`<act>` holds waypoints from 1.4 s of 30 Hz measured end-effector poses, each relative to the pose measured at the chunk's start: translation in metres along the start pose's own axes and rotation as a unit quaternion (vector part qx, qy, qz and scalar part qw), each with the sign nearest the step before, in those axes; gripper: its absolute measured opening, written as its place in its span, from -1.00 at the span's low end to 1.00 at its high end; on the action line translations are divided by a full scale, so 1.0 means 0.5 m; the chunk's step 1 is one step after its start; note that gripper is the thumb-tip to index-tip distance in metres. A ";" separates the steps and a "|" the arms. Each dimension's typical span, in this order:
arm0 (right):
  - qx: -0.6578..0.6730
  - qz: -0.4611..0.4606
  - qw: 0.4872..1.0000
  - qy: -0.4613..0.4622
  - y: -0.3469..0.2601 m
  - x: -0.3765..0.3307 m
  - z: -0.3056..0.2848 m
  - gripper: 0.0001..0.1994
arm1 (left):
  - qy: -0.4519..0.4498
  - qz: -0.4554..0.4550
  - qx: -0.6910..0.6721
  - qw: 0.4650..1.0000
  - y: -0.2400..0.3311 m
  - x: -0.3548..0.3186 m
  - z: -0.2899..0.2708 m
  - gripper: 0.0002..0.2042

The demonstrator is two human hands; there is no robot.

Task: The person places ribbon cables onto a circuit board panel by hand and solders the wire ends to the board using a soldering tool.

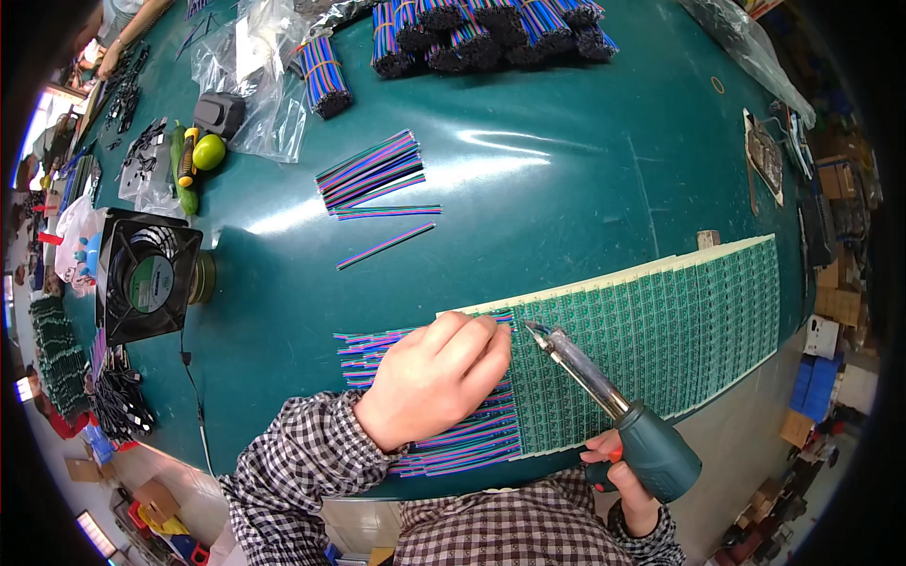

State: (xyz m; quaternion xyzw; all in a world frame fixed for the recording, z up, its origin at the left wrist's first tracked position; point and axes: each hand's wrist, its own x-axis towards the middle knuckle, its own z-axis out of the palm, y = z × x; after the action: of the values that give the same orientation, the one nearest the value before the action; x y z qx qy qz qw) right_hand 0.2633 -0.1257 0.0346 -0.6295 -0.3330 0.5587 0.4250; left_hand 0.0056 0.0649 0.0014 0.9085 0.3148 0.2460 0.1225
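My right hand [623, 467] grips a dark green soldering gun [661, 457] by its handle. The gun's metal tip points up and left, close to the left part of a wide panel of small green circuit boards [651, 330]. At the panel's left edge my left hand [439, 377] is closed, its fingertips pinched on a short multicoloured wire strip [505, 317], mostly hidden by the fingers. Below and left of that hand, rows of similar wire strips [462, 451] lie with their right ends along the panel's edge.
Loose wire strips [373, 174] lie farther back, with bundled wires [491, 33] beyond. To the left stands a black fan [148, 276], its cord running down the green table. Behind it are a cucumber [179, 156], a round green fruit [209, 152] and a yellow-handled screwdriver [188, 158].
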 end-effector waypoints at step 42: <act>0.012 0.020 1.000 -0.003 0.007 -0.011 -0.003 -0.57 | 0.008 0.013 0.024 1.000 0.007 -0.002 0.007 -0.68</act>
State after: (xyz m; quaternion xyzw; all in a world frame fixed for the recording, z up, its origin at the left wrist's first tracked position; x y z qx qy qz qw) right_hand 0.2640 -0.1322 0.0338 -0.6290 -0.3157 0.5729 0.4201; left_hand 0.0086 0.0615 -0.0006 0.9132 0.3093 0.2478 0.0951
